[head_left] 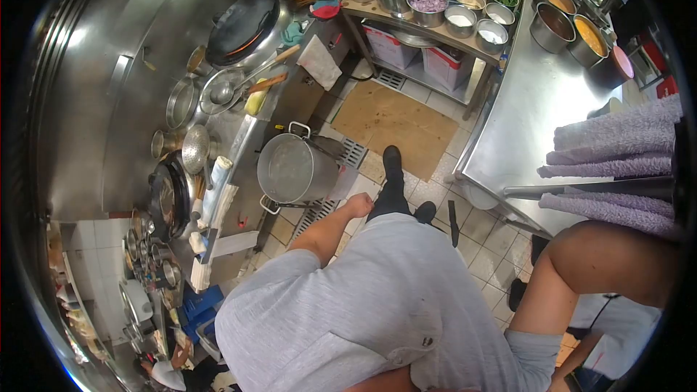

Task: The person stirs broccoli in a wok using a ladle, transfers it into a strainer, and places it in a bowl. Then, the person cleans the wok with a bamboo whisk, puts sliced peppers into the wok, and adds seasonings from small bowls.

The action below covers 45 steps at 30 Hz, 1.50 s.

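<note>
My left hand [359, 205] hangs in front of my dark trousers with its fingers curled in, and no object shows in it. Nearest to it is a large two-handled metal stockpot [287, 167], standing low beside the stove line and holding cloudy liquid. My right arm [617, 258] is bent and raised at the right edge, its hand cut off from view. Close to that forearm, purple-grey towels [617, 149] hang above a steel counter [501, 152].
A cardboard sheet [392, 127] lies on the tiled floor ahead. Beyond it, a prep table [428, 25] carries several metal ingredient pots. Woks [243, 33] and a skimmer [196, 149] line the left side. Sauce pots [553, 27] stand on the counter. Another person [170, 374] is at lower left.
</note>
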### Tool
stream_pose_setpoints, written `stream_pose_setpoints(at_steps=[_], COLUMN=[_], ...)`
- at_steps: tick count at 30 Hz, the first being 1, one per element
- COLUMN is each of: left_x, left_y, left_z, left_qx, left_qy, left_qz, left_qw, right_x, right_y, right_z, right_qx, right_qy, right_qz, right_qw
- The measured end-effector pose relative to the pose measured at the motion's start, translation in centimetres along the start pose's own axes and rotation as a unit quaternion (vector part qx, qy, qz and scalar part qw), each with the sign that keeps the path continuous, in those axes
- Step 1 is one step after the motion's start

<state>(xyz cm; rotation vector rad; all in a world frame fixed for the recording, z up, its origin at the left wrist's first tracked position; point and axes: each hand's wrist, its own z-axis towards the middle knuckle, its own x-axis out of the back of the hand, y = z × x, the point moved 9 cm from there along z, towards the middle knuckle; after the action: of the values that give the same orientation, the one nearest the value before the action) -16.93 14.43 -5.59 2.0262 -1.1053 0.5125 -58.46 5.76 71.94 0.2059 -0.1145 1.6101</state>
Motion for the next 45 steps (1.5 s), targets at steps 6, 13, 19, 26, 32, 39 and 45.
stream_pose_setpoints(at_steps=[6, 13, 19, 26, 32, 39, 45], left_x=[-0.4, -0.4, 0.0, -0.2, 0.1, -0.8, -0.9], left_y=[-0.4, -0.2, 0.5, 0.2, 0.6, 0.5, 0.3], left_z=[0.2, 0.0, -0.1, 0.0, 0.2, 1.0, 0.9], left_qx=[0.011, 0.018, 0.008, 0.027, 0.003, 0.004, 0.003], left_qy=[-0.014, -0.020, -0.017, -0.016, 0.001, -0.021, -0.011], left_qz=[-0.005, -0.010, 0.003, -0.016, -0.009, 0.005, -0.009], left_qw=[1.000, 1.000, 1.000, 0.999, 1.000, 1.000, 1.000], right_x=[0.0, 0.2, 0.2, 0.0, 1.0, 0.7, 1.6], right_y=[-0.6, -1.1, -0.7, -1.0, 0.6, 1.0, 1.0], right_z=[0.1, -0.6, -0.6, -0.1, 1.4, 1.2, 1.7], right_qx=[-0.087, 0.017, 0.032, 0.023, -0.070, -0.012, -0.109], right_qy=[-0.002, 0.004, 0.006, 0.048, 0.010, 0.015, -0.036], right_qz=[0.014, -0.043, -0.002, -0.036, 0.144, -0.029, 0.184], right_qw=[0.996, 0.999, 0.999, 0.998, 0.987, 0.999, 0.976])
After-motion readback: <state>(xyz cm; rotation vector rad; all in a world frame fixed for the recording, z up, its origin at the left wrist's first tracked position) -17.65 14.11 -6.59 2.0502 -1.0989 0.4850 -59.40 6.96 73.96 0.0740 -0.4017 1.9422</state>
